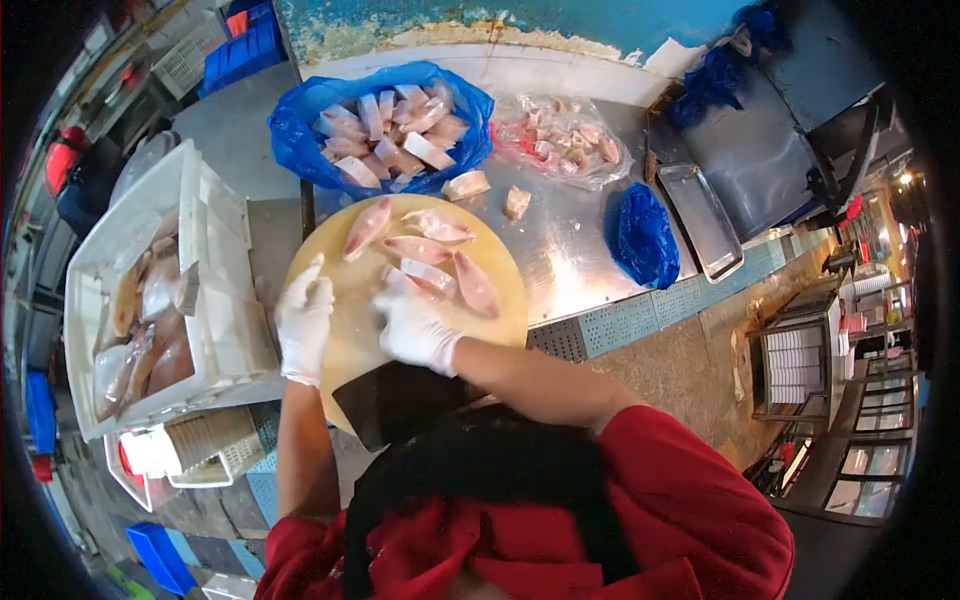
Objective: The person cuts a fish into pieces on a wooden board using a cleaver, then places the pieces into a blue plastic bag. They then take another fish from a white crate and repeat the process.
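Observation:
Both my hands wear white gloves over a round yellowish cutting board [345, 300]. My left hand [304, 325] is at the board's left edge, fingers curved and apart, with nothing visible in it. Slightly blurred, my right hand [415, 328] is curled at a pale fish piece [408, 281] near the board's middle; its fingertips are partly hidden. Several other fish pieces [476, 284] lie around it on the board. A dark flat shape [385, 403] covers the board's near edge; I cannot make out what it is.
A blue plastic bag [290, 125] full of fish chunks stands behind the board, beside a clear bag [570, 145] of smaller pieces. At left is a white crate [230, 290] of fish. A blue bundle [645, 237] and a metal tray [725, 262] lie right.

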Demonstrator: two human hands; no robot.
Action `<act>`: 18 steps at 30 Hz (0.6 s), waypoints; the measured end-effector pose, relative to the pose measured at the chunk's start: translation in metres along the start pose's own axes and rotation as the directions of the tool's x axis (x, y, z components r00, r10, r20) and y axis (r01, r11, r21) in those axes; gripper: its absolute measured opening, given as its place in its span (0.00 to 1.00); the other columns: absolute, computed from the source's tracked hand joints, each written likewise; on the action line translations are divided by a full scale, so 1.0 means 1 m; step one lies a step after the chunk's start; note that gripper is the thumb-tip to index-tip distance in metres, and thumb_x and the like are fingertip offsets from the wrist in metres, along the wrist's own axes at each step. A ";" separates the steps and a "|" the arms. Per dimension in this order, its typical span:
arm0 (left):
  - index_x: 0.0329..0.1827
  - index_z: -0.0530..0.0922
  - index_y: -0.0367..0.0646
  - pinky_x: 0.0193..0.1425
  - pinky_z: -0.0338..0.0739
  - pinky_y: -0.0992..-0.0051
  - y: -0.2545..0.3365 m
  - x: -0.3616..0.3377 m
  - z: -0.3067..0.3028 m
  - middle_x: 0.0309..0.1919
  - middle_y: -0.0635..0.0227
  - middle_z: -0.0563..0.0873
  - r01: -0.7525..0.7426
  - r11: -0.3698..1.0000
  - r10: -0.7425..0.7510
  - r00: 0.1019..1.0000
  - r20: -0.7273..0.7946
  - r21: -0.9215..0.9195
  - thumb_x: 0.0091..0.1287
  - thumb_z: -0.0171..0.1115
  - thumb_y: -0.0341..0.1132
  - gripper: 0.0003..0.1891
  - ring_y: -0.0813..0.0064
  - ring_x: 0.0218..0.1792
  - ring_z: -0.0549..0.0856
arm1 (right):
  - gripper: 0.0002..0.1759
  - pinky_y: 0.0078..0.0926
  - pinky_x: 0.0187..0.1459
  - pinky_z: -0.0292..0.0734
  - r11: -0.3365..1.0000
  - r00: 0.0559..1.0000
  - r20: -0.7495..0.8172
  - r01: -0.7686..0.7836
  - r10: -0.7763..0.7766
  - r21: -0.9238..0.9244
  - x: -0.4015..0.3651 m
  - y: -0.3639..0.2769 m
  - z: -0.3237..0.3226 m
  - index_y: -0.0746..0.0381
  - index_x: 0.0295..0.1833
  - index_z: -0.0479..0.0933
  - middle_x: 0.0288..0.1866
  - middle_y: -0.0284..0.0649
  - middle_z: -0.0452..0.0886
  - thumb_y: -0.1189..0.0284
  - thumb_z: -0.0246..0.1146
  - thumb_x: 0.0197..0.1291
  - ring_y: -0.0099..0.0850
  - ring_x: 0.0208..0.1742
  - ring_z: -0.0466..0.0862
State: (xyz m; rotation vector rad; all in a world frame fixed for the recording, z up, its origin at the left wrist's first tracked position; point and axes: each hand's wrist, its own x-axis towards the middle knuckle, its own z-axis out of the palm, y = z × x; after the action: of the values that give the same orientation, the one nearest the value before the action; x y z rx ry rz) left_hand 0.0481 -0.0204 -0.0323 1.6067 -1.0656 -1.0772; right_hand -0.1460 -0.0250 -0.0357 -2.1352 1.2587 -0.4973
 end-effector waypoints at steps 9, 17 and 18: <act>0.73 0.71 0.42 0.67 0.74 0.63 0.021 0.031 0.021 0.58 0.49 0.82 -0.392 0.666 0.375 0.911 0.169 0.635 0.53 0.74 0.29 0.39 0.53 0.59 0.82 | 0.04 0.21 0.27 0.72 0.925 0.882 -0.335 -0.234 0.332 0.299 0.041 0.223 -0.254 0.61 0.34 0.83 0.27 0.30 0.82 0.72 0.68 0.58 0.18 0.26 0.78; 0.77 0.64 0.45 0.68 0.71 0.60 0.051 0.101 0.078 0.60 0.43 0.78 -0.382 0.639 0.110 0.905 0.412 0.667 0.55 0.66 0.28 0.42 0.46 0.62 0.77 | 0.30 0.37 0.51 0.81 0.955 0.960 -0.031 -0.279 0.278 -0.096 0.076 0.234 -0.249 0.59 0.64 0.78 0.49 0.56 0.86 0.69 0.72 0.52 0.37 0.51 0.87; 0.76 0.65 0.46 0.67 0.72 0.61 0.047 0.105 0.083 0.58 0.43 0.79 -0.349 0.673 0.064 0.906 0.419 0.652 0.55 0.69 0.30 0.42 0.46 0.60 0.78 | 0.35 0.37 0.57 0.78 0.984 0.986 0.086 -0.130 0.141 -0.123 0.069 0.244 -0.221 0.59 0.66 0.77 0.54 0.53 0.84 0.66 0.74 0.49 0.39 0.55 0.85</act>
State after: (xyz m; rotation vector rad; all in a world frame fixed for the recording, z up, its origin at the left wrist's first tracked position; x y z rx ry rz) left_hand -0.0126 -0.1483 -0.0235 1.8292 -2.0796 -0.8488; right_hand -0.4022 -0.2438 -0.0316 -2.1233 1.3984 -0.2676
